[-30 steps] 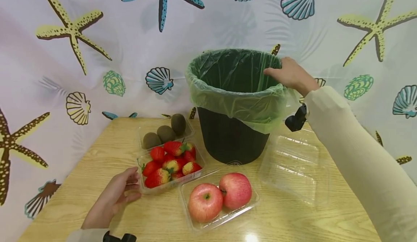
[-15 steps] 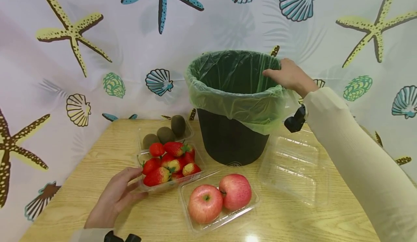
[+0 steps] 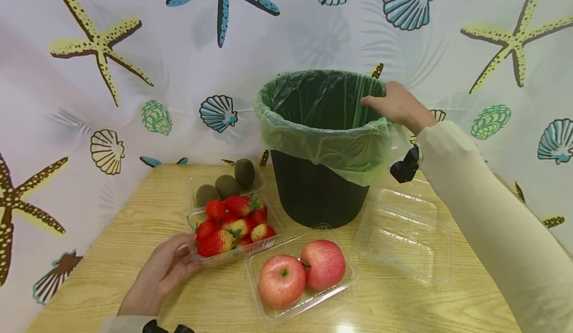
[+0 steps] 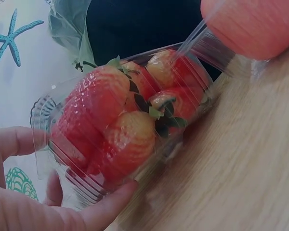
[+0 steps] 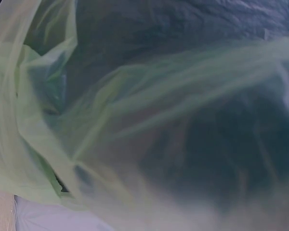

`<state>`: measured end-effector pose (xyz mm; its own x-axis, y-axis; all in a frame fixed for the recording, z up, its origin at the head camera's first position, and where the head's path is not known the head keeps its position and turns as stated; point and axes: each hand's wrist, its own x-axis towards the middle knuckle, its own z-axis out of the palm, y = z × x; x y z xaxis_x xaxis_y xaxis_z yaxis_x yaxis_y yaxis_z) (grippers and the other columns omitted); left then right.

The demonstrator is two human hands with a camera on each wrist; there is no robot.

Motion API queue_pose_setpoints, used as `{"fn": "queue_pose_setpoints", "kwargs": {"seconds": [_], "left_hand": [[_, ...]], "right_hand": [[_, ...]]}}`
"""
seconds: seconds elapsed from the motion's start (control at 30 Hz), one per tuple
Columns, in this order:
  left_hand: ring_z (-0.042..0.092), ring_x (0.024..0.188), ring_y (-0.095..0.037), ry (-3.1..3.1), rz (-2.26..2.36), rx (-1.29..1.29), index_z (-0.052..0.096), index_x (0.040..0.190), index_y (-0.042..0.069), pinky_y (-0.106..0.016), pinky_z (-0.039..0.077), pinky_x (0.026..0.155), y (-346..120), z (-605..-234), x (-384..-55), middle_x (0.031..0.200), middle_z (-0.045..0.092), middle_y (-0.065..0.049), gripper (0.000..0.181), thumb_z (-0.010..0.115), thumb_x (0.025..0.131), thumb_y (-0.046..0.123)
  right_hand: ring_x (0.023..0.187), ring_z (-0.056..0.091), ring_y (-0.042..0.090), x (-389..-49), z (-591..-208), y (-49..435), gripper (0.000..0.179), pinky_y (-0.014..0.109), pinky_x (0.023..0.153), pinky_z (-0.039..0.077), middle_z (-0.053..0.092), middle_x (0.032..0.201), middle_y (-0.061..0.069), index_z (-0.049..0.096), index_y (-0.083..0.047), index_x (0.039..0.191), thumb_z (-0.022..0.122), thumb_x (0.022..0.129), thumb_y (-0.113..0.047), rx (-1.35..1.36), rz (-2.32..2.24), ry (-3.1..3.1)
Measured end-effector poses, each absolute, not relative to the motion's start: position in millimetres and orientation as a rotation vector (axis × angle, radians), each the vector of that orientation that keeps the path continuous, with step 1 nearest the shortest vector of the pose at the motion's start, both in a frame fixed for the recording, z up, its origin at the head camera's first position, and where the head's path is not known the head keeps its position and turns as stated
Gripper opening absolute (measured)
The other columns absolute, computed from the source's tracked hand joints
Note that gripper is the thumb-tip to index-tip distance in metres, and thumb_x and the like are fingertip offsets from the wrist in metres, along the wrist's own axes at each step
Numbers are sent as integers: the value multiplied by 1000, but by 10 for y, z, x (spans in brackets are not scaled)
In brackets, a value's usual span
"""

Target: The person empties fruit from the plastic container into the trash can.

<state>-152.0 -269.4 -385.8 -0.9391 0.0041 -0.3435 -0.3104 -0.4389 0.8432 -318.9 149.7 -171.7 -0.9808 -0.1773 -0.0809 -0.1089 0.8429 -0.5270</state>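
My left hand (image 3: pixel 163 271) grips the left end of a clear plastic box of strawberries (image 3: pixel 230 226). In the left wrist view the fingers and thumb hold the box's ribbed end wall, and strawberries (image 4: pixel 120 125) fill it. My right hand (image 3: pixel 400 104) holds the right rim of a black trash bin (image 3: pixel 320 188), thumb on the inner side, the other fingers mostly hidden behind the rim. A thin green bag (image 3: pixel 322 146) lines the bin and folds over its rim. The right wrist view shows only the crumpled bag (image 5: pixel 111 106), not the hand.
Two apples sit in a clear box (image 3: pixel 309 300) in front of the bin. Behind the strawberries, several kiwis (image 3: pixel 227 186) lie in another clear box. Clear plastic boxes (image 3: pixel 405 238) lie right of the bin on the wooden table (image 3: pixel 215 308). A patterned curtain hangs behind.
My left hand has moved slightly right and taken hold of the strawberry box's end; the box's left end has shifted a little. My right hand stays on the bin's rim.
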Motion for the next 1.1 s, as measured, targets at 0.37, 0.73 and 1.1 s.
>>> {"fn": "queue_pose_setpoints", "kwargs": {"seconds": [0.37,0.73,1.1], "left_hand": [[60,93,-15,1453,2428,-405,38,110,10,-29,54,87,-2719,-3921,-1506,100,54,-5,13,42,98,13],[63,91,-19,1443,2450,-362,47,102,10,-32,55,85,-2774,-3927,-1468,98,57,-7,9,40,97,11],[66,92,-24,1430,2490,-276,51,99,16,-41,56,84,-2848,-3710,-1490,101,58,-7,12,38,99,16]], "right_hand": [[146,1,39,-3199,-1750,1489,85,55,117,14,-9,158,21,-6,2,151,36,97,-49,-225,-812,2891],[146,3,40,-3188,-1747,1477,85,55,117,15,-8,158,22,-5,2,151,36,96,-49,-229,-800,2897],[146,4,39,-3190,-1725,1501,84,55,116,17,-6,159,21,-5,2,151,37,96,-47,-227,-816,2903]]}}
